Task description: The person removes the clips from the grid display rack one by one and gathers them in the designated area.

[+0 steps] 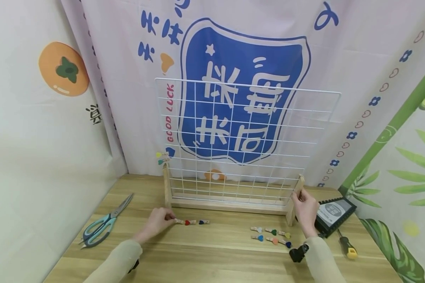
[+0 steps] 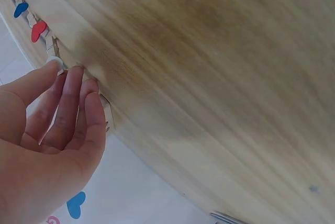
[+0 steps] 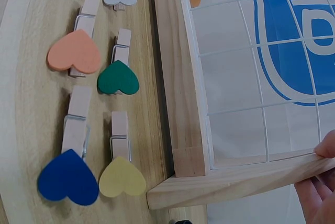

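Observation:
A white wire grid (image 1: 233,137) stands in a wooden base (image 1: 230,205) with two side posts. My right hand (image 1: 306,208) grips the right post (image 3: 235,183), thumb on one face and fingers behind. On the table to the left, my left hand (image 1: 158,223) pinches a clothespin with a white heart (image 2: 55,63) between thumb and fingertips. It lies in a row with a red-heart clothespin (image 2: 38,31) and a dark blue one (image 1: 203,222). Clothespins with yellow and teal hearts (image 1: 161,161) hang at the grid's left edge.
Several heart clothespins, among them a green one (image 3: 119,78) and an orange one (image 3: 75,52), lie before the base's right half. Scissors (image 1: 106,224) lie at left. A black case (image 1: 334,216) and a screwdriver (image 1: 348,247) lie at right. A printed cloth (image 1: 138,118) hangs behind.

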A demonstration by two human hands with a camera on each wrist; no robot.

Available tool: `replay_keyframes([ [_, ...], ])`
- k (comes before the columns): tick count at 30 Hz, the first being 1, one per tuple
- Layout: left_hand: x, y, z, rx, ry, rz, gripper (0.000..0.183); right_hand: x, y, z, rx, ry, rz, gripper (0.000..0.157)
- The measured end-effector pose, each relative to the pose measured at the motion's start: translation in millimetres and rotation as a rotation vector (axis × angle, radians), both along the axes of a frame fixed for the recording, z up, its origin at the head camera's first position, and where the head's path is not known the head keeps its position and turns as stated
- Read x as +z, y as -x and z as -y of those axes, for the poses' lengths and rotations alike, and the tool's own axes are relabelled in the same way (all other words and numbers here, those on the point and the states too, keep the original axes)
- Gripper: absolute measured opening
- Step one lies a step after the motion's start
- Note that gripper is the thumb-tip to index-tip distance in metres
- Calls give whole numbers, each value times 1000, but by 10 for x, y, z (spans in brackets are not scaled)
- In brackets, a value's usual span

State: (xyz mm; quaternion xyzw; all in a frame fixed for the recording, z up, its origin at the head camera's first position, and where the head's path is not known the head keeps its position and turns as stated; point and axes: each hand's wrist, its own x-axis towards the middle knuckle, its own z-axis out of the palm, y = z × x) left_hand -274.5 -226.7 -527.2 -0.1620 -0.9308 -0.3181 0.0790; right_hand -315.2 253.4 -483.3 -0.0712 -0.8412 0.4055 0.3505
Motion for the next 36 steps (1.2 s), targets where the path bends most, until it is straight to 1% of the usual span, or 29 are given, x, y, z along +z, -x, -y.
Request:
replay_keyframes([
  [10, 57, -45, -61, 42, 20, 14, 4, -7, 14, 1, -3, 1, -12, 21],
  [14, 49, -47, -64, 57, 31, 24, 5, -8, 13, 2, 0, 1, -13, 22],
  [17, 39, -42, -64, 63, 37, 16, 4, -6, 8, 3, 2, 0, -13, 23],
  [21, 35, -33, -41, 65, 16, 6, 4, -6, 3, 5, -1, 0, -16, 22],
  [24, 74, -25, 14, 73, -18, 6, 4, -6, 3, 10, -5, 0, -21, 21],
  [27, 201, -9, 112, 83, -46, 22, 8, -6, 9, 11, -8, 4, -28, 20],
  [29, 344, 7, 190, 102, -70, 44, 12, -6, 13, 11, -9, 6, -32, 20],
  [31, 518, 28, 277, 123, -77, 33, 16, -7, 16, 10, -11, 4, -33, 20],
  [32, 608, 39, 318, 137, -81, 21, 17, -6, 15, 10, -12, 4, -33, 20],
  [34, 785, 66, 395, 160, -83, -31, 18, -4, 11, 9, -11, -2, -28, 20],
  [36, 948, 97, 460, 181, -70, -104, 19, -4, 5, 8, -9, -5, -23, 20],
])
